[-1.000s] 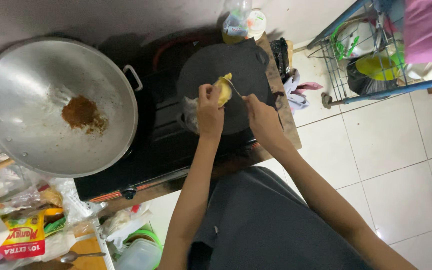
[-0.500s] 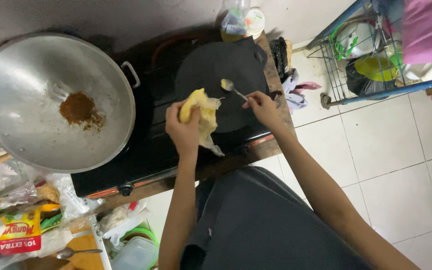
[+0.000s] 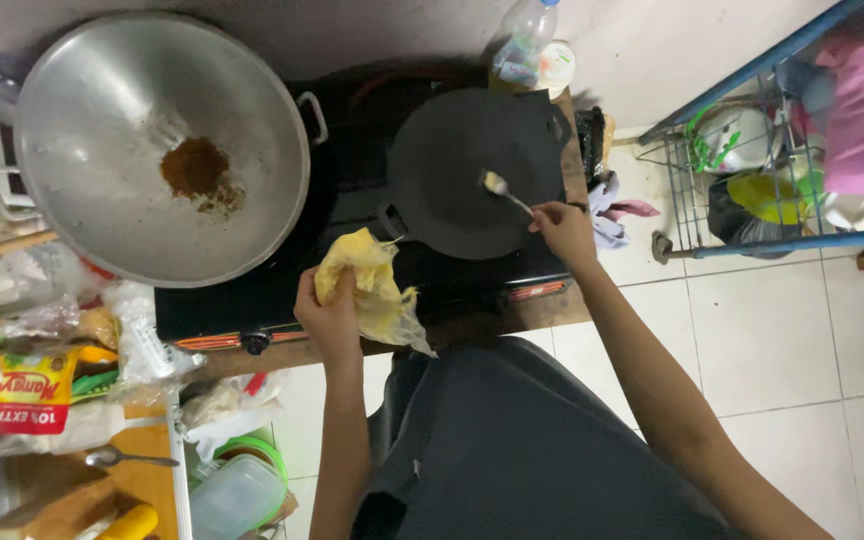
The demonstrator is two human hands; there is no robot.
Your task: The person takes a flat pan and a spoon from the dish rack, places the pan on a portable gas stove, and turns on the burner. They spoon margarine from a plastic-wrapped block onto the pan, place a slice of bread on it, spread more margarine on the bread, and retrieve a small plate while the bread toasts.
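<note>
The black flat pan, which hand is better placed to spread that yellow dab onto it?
Probably the right hand: it holds the spoon with the dab over the black pan. The left hand grips a yellow plastic bag off the pan.

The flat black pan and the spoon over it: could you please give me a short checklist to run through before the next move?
1. Right hand grips the spoon: ok.
2. Spoon carries a pale yellow lump: ok.
3. Spoon is over the flat black pan: ok.
4. Left hand holds the yellow packet clear of the pan: ok.
5. Burner lit: cannot tell.
6. Wok with brown powder stays apart: ok.
</note>
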